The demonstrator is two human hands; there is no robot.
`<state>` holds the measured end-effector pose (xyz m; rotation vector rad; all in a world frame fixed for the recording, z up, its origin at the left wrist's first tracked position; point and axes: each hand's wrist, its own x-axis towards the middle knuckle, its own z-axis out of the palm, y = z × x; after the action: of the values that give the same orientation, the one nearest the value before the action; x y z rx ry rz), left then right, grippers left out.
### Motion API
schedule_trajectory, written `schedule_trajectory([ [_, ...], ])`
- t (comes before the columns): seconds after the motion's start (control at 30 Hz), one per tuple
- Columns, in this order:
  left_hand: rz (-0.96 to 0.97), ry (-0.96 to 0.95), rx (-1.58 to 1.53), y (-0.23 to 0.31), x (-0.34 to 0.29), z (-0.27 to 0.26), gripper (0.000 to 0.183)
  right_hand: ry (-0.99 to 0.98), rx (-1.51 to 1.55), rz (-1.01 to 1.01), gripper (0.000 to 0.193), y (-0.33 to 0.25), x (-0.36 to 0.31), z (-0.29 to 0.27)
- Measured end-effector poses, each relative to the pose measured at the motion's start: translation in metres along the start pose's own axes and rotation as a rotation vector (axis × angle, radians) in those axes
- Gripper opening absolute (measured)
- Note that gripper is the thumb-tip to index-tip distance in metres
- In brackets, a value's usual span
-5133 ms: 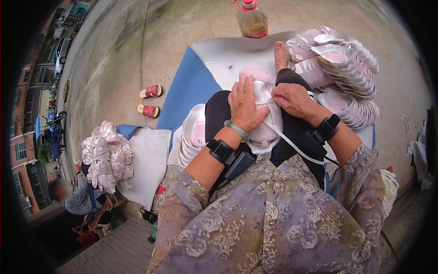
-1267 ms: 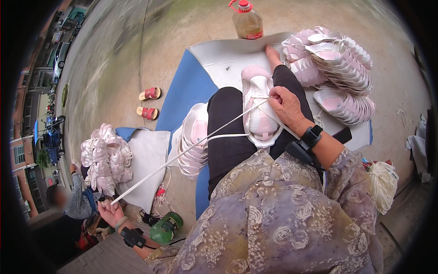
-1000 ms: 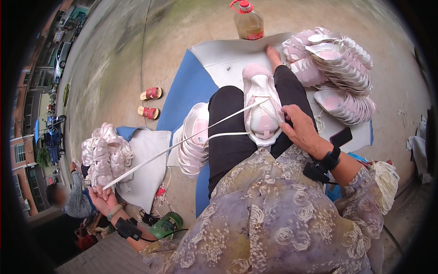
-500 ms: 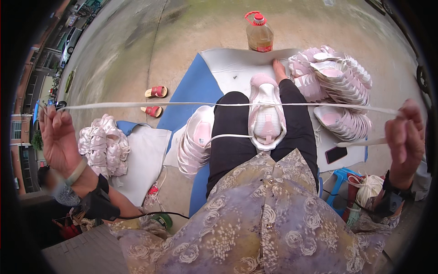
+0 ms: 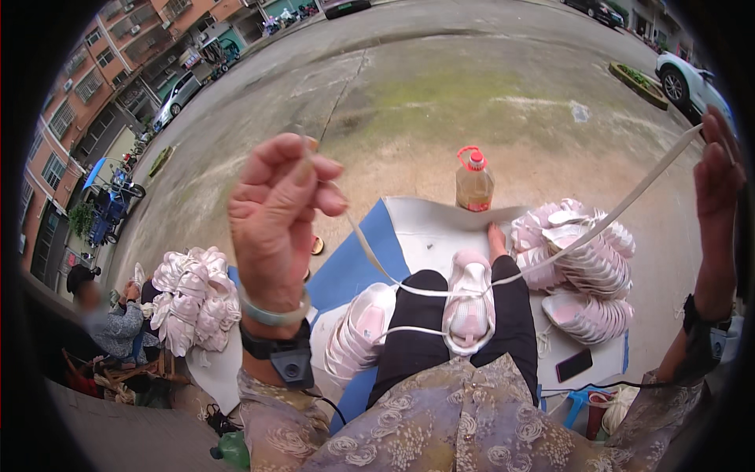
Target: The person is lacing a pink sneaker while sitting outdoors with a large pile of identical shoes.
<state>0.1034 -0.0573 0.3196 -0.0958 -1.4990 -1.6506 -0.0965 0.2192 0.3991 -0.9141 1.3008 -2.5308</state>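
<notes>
A pink and white shoe upper (image 5: 470, 303) sits between my black-trousered thighs, toe end away from me. Through it runs a white shoelace (image 5: 543, 263), slack across my lap and rising to both hands. My left hand (image 5: 279, 197), raised in front at left of centre, has its fingers pinched; the lace hangs from it. What sits at its fingertips is too fine to make out. High at the far right, my right hand (image 5: 717, 173) has the lace running up to its fingers. Another strand of lace loops from the shoe's near left side over my left thigh.
Stacked shoe uppers stand right (image 5: 586, 244) and beside my left leg (image 5: 366, 318), with a bundled pile (image 5: 197, 299) further left. A red-capped jug (image 5: 474, 185) is beyond the mat (image 5: 429, 228). A phone (image 5: 574, 366) lies right. Another person (image 5: 118, 322) sits far left.
My left hand has come up and inward from the far left; my right hand has risen. The lace, formerly stretched straight between them, now sags onto the shoe. The view has tilted up.
</notes>
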Motion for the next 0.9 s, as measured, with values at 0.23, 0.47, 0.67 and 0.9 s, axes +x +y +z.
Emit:
schedule_trajectory([
  [0.23, -0.346, -0.163, -0.073, -0.039, -0.003, 0.064, 0.035, -0.603, -0.339, 0.272, 0.018, 0.1, -0.015, 0.004],
  [0.47, -0.402, -0.271, -0.144, -0.061, -0.001, 0.088, 0.039, -0.635, -0.228, 0.084, 0.019, 0.123, -0.017, 0.016],
  [0.67, -0.45, -0.286, -0.159, -0.066, -0.001, 0.091, 0.044, -0.587, -0.215, 0.193, 0.02, 0.126, -0.019, 0.012],
  [0.9, -0.457, -0.278, -0.163, -0.068, -0.005, 0.084, 0.048, -0.596, -0.09, 0.29, 0.016, 0.124, -0.027, 0.016],
])
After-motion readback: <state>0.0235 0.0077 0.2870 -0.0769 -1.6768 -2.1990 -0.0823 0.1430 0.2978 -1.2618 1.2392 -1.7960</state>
